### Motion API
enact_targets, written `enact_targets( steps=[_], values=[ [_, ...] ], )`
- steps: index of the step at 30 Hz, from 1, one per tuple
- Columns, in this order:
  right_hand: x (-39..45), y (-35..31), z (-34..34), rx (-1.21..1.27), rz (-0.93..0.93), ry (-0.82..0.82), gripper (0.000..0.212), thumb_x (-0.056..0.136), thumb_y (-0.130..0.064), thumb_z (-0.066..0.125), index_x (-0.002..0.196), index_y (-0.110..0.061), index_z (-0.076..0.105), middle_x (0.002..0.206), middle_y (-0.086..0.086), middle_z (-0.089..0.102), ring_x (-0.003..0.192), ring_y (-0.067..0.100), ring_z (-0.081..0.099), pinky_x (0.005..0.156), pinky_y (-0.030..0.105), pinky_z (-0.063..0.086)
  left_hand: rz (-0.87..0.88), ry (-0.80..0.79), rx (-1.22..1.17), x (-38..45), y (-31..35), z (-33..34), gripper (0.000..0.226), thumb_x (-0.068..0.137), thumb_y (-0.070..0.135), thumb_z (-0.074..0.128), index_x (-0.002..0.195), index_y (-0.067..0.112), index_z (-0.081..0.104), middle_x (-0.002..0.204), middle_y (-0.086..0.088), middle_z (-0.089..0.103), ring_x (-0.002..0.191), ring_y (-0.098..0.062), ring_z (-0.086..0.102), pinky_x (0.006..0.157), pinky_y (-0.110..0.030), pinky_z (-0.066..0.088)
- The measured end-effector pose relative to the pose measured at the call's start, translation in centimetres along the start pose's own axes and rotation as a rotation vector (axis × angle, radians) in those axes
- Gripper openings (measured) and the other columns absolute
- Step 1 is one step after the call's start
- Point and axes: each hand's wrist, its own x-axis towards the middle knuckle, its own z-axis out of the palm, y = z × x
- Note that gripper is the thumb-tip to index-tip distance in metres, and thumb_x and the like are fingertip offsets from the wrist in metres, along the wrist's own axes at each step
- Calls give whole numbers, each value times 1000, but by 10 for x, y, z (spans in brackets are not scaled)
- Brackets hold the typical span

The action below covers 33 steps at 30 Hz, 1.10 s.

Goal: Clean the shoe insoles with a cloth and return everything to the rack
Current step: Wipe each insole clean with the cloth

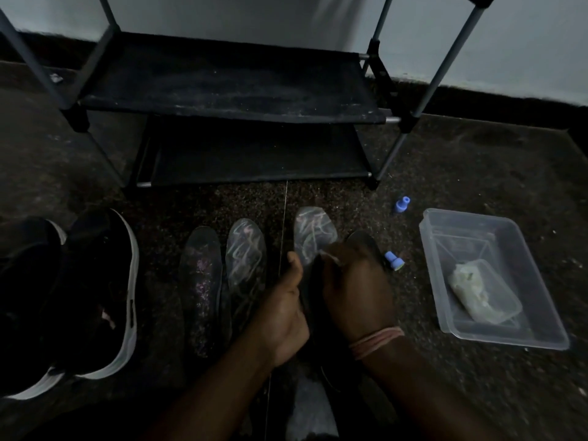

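My left hand (283, 310) grips the edge of a dark insole (310, 291) held between both hands. Pressed on that insole, my right hand (356, 288) is closed around a small pale cloth (331, 256) whose tip sticks out by the thumb. Three more insoles lie flat on the floor: a dark speckled insole (200, 281), a scribble-patterned insole (245, 256) beside it, and a matching patterned insole (313, 232) just beyond my hands. A dark insole tip (362, 241) shows behind my right hand. The black shoe rack (229, 90) stands ahead with bare shelves.
A pair of black shoes with white soles (95, 297) stands at the left. A clear plastic tub (486, 278) at the right holds a smaller container with a pale wad. Two small blue caps (402, 204) (394, 261) lie on the dark speckled floor.
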Motion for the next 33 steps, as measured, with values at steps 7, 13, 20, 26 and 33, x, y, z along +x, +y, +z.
enact_targets(
  steps=[7, 13, 20, 26, 33],
  values=[
    [9, 19, -3, -14, 23, 17, 17, 89, -12, 56, 74, -15, 62, 79, 7, 60, 76, 25, 58, 68, 40, 47, -27, 7, 7, 1, 4, -1, 63, 102, 56, 29, 122, 14, 72, 130, -10, 68, 120, -21, 65, 100, -37, 51],
    [-9, -15, 4, 83, -170, -133, 13, 93, -21, 57, 95, -24, 69, 95, -2, 64, 84, 10, 57, 76, 25, 46, 1, 6, -82, 0, 25, -11, 44, 101, 36, 50, 123, 6, 72, 129, -18, 67, 116, -32, 67, 105, -44, 47],
    [0, 2, 6, 424, -104, -262, 13, 91, -21, 67, 101, -27, 72, 100, -15, 71, 95, -1, 66, 85, 33, 54, -1, 7, -151, 5, 36, -19, 68, 93, 55, 55, 132, 1, 63, 135, -21, 62, 123, -34, 61, 114, -46, 40],
    [-11, -16, 11, 320, -257, -295, 12, 91, -19, 61, 96, -23, 71, 98, -5, 69, 93, 10, 64, 81, 37, 52, -65, -3, -124, 8, 28, -19, 97, 79, 86, 41, 117, 3, 74, 136, -19, 63, 125, -31, 61, 115, -48, 36],
    [-16, -16, 15, 52, -76, -171, 19, 92, -28, 49, 93, -26, 68, 97, -1, 66, 89, 15, 62, 79, 32, 49, -125, 0, -32, 8, 15, -14, 96, 83, 87, 30, 137, 13, 62, 139, -13, 62, 131, -26, 57, 118, -46, 34]
  ],
)
